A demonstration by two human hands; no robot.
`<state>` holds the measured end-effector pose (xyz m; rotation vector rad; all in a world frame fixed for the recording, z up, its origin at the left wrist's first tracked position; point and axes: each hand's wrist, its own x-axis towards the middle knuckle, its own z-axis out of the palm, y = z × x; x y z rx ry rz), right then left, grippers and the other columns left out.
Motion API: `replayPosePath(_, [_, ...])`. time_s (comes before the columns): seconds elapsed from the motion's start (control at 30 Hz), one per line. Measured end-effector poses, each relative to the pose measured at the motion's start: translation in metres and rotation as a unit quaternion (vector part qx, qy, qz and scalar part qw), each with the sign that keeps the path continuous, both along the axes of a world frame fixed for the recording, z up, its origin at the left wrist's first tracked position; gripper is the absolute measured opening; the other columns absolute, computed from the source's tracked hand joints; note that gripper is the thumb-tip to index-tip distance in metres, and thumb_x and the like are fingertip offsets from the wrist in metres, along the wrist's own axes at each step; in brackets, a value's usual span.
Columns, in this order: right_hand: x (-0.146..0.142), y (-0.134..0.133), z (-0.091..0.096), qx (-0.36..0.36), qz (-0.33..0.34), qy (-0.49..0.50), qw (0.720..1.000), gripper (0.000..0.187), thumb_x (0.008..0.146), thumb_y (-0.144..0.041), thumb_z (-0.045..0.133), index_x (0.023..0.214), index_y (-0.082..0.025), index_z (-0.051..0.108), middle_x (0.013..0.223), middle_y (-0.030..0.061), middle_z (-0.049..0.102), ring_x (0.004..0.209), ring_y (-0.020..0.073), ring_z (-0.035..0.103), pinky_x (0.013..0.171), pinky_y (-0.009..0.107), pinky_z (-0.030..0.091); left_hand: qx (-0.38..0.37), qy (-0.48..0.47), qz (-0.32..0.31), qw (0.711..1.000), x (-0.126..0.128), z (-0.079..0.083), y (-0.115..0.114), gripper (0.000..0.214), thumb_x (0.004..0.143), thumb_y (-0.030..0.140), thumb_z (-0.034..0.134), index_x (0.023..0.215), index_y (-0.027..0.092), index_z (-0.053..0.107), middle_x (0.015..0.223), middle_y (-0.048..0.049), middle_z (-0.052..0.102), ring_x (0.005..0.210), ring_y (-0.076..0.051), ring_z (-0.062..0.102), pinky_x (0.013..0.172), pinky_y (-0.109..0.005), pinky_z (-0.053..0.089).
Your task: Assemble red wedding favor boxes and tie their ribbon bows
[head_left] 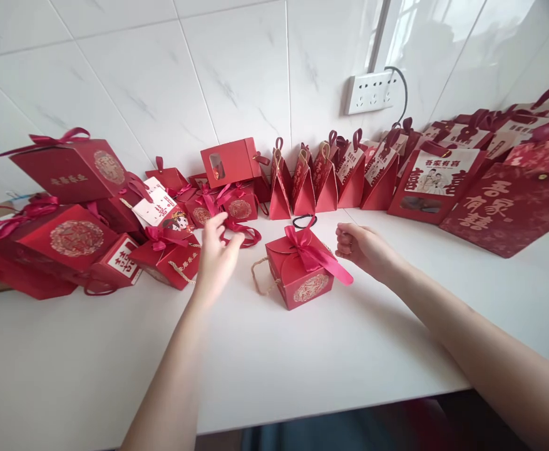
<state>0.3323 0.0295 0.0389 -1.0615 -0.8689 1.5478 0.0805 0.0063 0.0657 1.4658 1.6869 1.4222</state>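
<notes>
In the middle of the white table point(274, 369) sits a small red gift box point(297, 269) with a gold round emblem on its front. A pink-red ribbon bow point(309, 247) is tied on its top, and a twisted rope handle point(260, 279) hangs at its left side. My left hand point(218, 257) is raised left of the box, its thumb and fingers apart, in front of a loop of red ribbon point(250, 237). To the right of the box is my right hand point(359, 244), its fingers curled in and nothing visible in them. Neither hand touches the box.
Stacked red gift boxes point(77, 235) fill the left side. Triangular red boxes point(302, 188) line the tiled wall, with many red gift bags point(509, 207) at the right. A black elastic loop point(305, 221) lies behind the middle box. A power socket point(372, 92) is on the wall.
</notes>
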Motion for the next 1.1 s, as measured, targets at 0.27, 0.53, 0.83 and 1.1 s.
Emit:
replayPosePath(0.27, [0.000, 0.000, -0.005, -0.005, 0.012, -0.028, 1.000, 0.016, 0.073, -0.026, 0.063, 0.063, -0.017, 0.054, 0.064, -0.0012, 0.048, 0.054, 0.0095, 0.044, 0.052, 0.023, 0.041, -0.135, 0.095, -0.282, 0.945, 0.023, 0.001, -0.022, 0.106, 0.063, 0.052, 0.076, 0.146, 0.029, 0.014, 0.157, -0.0083, 0.013, 0.144, -0.035, 0.011, 0.114, -0.053, 0.024])
replayPosePath(0.53, [0.000, 0.001, -0.009, 0.003, 0.046, -0.034, 0.998, 0.017, 0.076, -0.028, 0.063, 0.064, -0.016, 0.060, 0.070, 0.0024, 0.055, 0.062, 0.0121, 0.051, 0.055, 0.024, 0.045, -0.161, 0.077, -0.309, 0.934, 0.015, 0.005, -0.023, 0.105, 0.069, 0.044, 0.072, 0.148, 0.033, 0.004, 0.159, -0.0040, 0.001, 0.145, -0.036, 0.008, 0.114, -0.056, 0.024])
replayPosePath(0.83, [-0.002, -0.001, -0.007, 0.023, 0.082, -0.076, 0.993, 0.018, 0.084, -0.034, 0.056, 0.085, -0.019, 0.067, 0.099, 0.0071, 0.066, 0.070, 0.0128, 0.057, 0.062, 0.024, 0.046, -0.117, 0.050, -0.074, 0.989, 0.008, -0.007, -0.004, 0.065, 0.077, 0.025, 0.054, 0.138, 0.023, 0.031, 0.151, -0.0107, 0.028, 0.136, -0.027, 0.034, 0.113, -0.045, 0.027])
replayPosePath(1.1, [0.000, -0.006, -0.003, -0.003, 0.233, -0.061, 0.971, 0.036, 0.079, -0.050, 0.058, 0.074, -0.015, 0.068, 0.083, 0.0065, 0.067, 0.055, 0.0102, 0.048, 0.057, 0.026, 0.041, -0.127, -0.011, -0.098, 0.987, 0.015, -0.009, -0.003, 0.053, 0.086, 0.039, 0.049, 0.132, 0.021, 0.031, 0.135, -0.0121, 0.053, 0.127, -0.022, 0.048, 0.106, -0.037, 0.036])
